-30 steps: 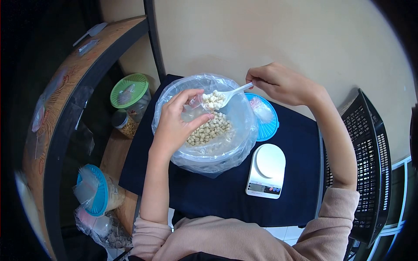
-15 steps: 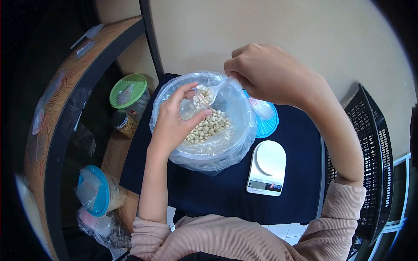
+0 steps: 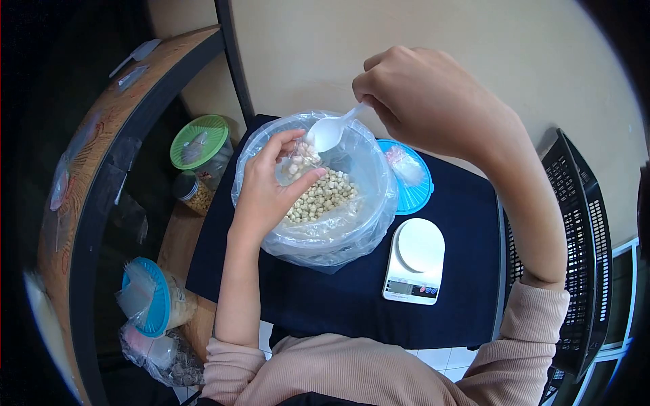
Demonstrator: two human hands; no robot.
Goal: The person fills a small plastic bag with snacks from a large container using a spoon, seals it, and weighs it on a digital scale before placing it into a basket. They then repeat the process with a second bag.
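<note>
My left hand (image 3: 265, 184) is curled around a small clear plastic bag (image 3: 298, 164) with pale, nut-like pieces inside. It hovers over a large tub (image 3: 369, 227) lined with clear plastic. More small beige pieces (image 3: 323, 197) lie in the bottom of the tub. Above its far rim, my right hand (image 3: 406, 95) grips the handle of a white plastic spoon (image 3: 327, 134). The spoon's bowl is tipped down at the mouth of the small bag and looks emptied. My right fingertips are partly hidden behind the hand.
A white kitchen scale (image 3: 416, 260) lies on the dark cloth (image 3: 467, 271), right of the tub. Behind it is a blue lid (image 3: 416, 186) with plastic bags on it. Containers with green (image 3: 200, 142) and blue (image 3: 145, 298) lids stand left. A black crate (image 3: 562, 250) leans at right.
The spoon has risen and tilted, and its pieces have gone into the small bag. My right hand has moved slightly up; my left hand has stayed almost in place.
</note>
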